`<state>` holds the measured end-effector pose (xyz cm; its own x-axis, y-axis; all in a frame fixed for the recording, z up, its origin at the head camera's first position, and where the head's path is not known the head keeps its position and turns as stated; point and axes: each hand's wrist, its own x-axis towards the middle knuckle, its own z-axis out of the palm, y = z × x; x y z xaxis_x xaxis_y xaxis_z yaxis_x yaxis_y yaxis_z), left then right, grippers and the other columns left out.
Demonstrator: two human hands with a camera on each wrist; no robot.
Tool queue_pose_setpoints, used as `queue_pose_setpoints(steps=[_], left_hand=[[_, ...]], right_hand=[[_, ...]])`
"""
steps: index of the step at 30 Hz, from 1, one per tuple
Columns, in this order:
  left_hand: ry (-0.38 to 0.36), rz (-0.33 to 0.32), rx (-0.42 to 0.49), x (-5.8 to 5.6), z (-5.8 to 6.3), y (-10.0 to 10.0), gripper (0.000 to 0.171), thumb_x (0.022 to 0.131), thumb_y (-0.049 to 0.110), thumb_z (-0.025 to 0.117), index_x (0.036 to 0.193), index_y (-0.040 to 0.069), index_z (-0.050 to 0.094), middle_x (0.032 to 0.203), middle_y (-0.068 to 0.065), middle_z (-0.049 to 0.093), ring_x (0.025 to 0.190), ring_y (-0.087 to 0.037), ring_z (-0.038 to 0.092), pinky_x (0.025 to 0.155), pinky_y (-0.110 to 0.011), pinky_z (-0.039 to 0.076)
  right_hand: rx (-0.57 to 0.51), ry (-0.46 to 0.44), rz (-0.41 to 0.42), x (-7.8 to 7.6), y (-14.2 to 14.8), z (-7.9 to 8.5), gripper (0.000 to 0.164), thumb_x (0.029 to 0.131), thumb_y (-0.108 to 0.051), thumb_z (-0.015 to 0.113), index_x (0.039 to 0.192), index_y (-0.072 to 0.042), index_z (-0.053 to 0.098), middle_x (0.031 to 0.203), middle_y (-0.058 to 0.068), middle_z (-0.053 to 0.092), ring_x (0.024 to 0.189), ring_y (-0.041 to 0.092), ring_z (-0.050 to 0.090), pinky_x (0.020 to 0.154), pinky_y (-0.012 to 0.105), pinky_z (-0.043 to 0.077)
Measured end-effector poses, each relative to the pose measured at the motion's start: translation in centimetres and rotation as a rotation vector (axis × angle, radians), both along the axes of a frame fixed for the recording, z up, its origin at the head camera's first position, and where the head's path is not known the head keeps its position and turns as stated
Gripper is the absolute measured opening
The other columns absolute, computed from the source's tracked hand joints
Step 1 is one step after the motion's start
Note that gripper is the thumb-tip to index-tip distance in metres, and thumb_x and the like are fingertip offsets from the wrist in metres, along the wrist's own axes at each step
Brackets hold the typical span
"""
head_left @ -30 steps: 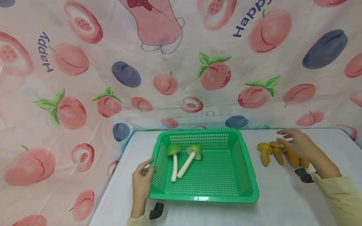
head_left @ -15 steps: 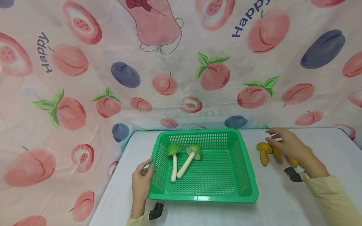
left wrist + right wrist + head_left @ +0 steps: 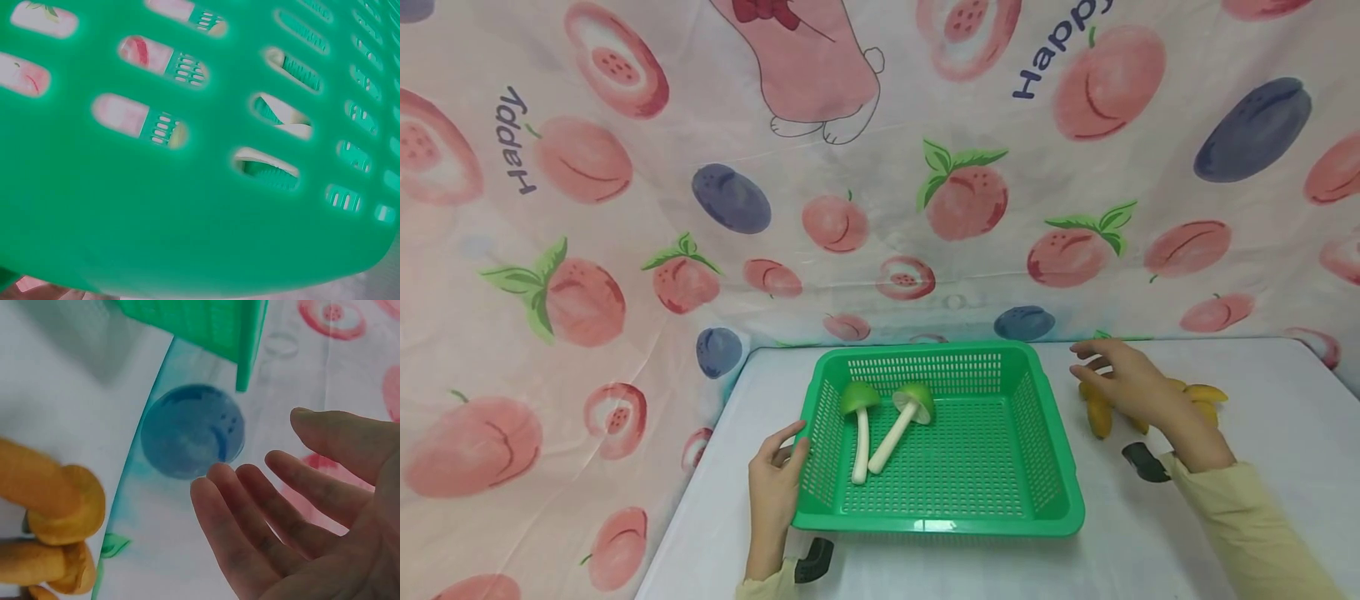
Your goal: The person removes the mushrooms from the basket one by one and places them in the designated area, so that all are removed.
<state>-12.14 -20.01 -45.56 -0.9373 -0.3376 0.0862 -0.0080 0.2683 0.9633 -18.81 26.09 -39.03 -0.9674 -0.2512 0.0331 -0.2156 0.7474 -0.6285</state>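
Observation:
A green plastic basket (image 3: 955, 525) holds two toy mushrooms with green caps and white stems, one upright-lying mushroom (image 3: 862, 442) and one slanting mushroom (image 3: 895, 440). Touching the basket's left rim is my left hand (image 3: 773, 483), its fingers loosely bent; in the left wrist view the slotted basket wall (image 3: 156, 212) hides most of it. My right hand (image 3: 1131, 387) hovers, fingers spread and holding nothing, above several yellow-brown toy mushrooms (image 3: 1099, 417) right of the basket. The right wrist view shows two of these mushrooms (image 3: 72, 506) apart from the fingers.
A white cloth covers the table (image 3: 970, 571). Behind it and at the left hangs a curtain (image 3: 880, 183) printed with peaches and dark fruit. Farther right lies a yellow elongated piece (image 3: 1206, 392), its kind hard to make out.
My right hand has moved left across the yellow-brown mushrooms toward the basket, uncovering the pieces farther right. The left hand and the basket have stayed where they were.

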Motion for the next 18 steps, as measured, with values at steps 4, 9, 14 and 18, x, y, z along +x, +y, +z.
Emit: queue_pose_setpoints(steps=[4, 9, 14, 18], left_hand=[[-0.003, -0.003, -0.002, 0.0, 0.0, 0.1, 0.032, 0.097, 0.018, 0.066, 0.127, 0.008, 0.067, 0.128, -0.016, 0.059, 0.094, -0.019, 0.07, 0.067, -0.023, 0.052], [0.008, -0.003, -0.005, 0.1, 0.0, 0.1, 0.031, 0.097, 0.018, 0.066, 0.126, 0.008, 0.067, 0.127, -0.015, 0.06, 0.094, -0.018, 0.07, 0.068, -0.022, 0.052], [0.013, -0.001, -0.001, 0.0, 0.0, 0.1, 0.029, 0.097, 0.017, 0.066, 0.125, 0.008, 0.069, 0.125, -0.015, 0.061, 0.091, -0.015, 0.07, 0.068, -0.022, 0.053], [0.007, -0.001, 0.006, 0.1, 0.0, 0.0, 0.03, 0.096, 0.018, 0.067, 0.125, 0.009, 0.069, 0.126, -0.015, 0.061, 0.091, -0.017, 0.07, 0.067, -0.023, 0.053]], right_hand=[[-0.011, 0.021, 0.017, 0.1, -1.2, 0.3, 0.046, 0.101, -0.02, 0.059, 0.131, 0.013, 0.052, 0.13, 0.032, 0.055, 0.112, 0.046, 0.059, 0.087, 0.053, 0.054], [-0.026, 0.028, 0.029, 0.1, -2.5, 0.6, 0.046, 0.1, -0.018, 0.06, 0.132, 0.013, 0.052, 0.129, 0.033, 0.055, 0.11, 0.045, 0.061, 0.088, 0.054, 0.054], [-0.048, 0.046, 0.065, 0.0, -3.6, 0.5, 0.045, 0.1, -0.015, 0.059, 0.133, 0.015, 0.05, 0.13, 0.034, 0.054, 0.107, 0.045, 0.062, 0.085, 0.053, 0.054], [-0.055, 0.061, 0.08, 0.1, -4.3, 0.4, 0.044, 0.1, -0.013, 0.059, 0.133, 0.014, 0.05, 0.13, 0.034, 0.054, 0.106, 0.043, 0.062, 0.085, 0.051, 0.055]])
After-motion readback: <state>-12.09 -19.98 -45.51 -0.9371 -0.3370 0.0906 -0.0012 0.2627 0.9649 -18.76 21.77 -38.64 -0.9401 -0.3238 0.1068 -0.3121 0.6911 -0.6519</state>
